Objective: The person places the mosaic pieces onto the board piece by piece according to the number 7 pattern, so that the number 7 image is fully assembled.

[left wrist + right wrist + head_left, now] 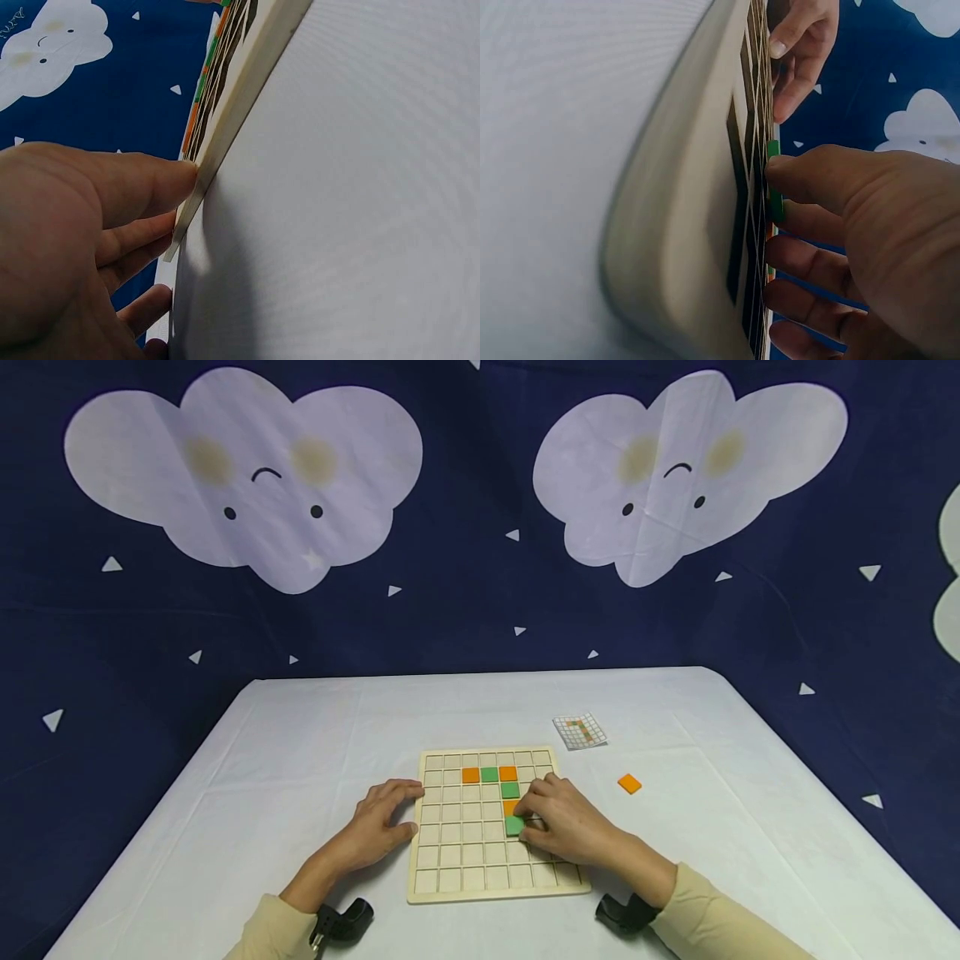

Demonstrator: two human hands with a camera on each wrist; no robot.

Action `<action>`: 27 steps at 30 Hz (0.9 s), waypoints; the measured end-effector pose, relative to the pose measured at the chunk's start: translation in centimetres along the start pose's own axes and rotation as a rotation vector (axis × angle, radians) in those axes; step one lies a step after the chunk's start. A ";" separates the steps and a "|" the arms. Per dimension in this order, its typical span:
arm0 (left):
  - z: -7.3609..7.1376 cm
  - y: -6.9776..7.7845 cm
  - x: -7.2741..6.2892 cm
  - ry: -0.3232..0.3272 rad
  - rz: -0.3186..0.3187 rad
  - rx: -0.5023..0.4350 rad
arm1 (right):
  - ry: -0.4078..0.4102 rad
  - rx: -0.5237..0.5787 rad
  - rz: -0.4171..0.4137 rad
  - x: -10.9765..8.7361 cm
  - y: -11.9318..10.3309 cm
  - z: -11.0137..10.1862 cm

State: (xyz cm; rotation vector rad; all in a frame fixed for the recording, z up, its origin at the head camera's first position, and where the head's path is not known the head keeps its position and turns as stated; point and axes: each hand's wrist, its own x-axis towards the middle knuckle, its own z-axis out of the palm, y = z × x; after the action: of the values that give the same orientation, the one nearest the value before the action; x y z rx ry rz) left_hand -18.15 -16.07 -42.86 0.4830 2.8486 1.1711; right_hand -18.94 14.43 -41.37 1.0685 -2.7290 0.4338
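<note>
A wooden grid board (461, 856) lies on the white table, with a line of orange and green square tiles turning down from its upper rows. My right hand (566, 822) is over the board's right half. Its thumb and fingers pinch a green tile (514, 826) at the lower end of that line, standing slightly raised in the right wrist view (775, 180). An orange tile (511, 808) just above is partly hidden by the fingers. At the board's left edge, my left hand (375, 827) rests with loosely extended fingers and thumb touching the side.
A loose orange tile (629, 783) lies on the table right of the board. Behind it is a small paper card (580, 732) printed with a coloured grid pattern. A dark blue curtain (465, 627) with clouds hangs beyond the table's far edge.
</note>
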 end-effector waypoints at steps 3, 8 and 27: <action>0.0 0.0 0.0 0.001 0.003 0.001 | 0.000 -0.004 -0.013 0.0 0.0 0.0; 0.0 0.1 0.0 0.006 0.008 0.007 | 0.002 -0.008 -0.023 -0.1 0.0 0.1; 0.1 -0.1 0.1 0.011 0.013 0.005 | 0.035 -0.006 0.055 -0.2 0.9 -1.0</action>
State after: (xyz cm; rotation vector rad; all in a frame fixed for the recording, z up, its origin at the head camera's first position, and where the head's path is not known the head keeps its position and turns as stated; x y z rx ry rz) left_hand -18.23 -16.05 -42.97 0.4973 2.8630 1.1724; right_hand -19.32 15.49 -40.63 0.9769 -2.7332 0.4482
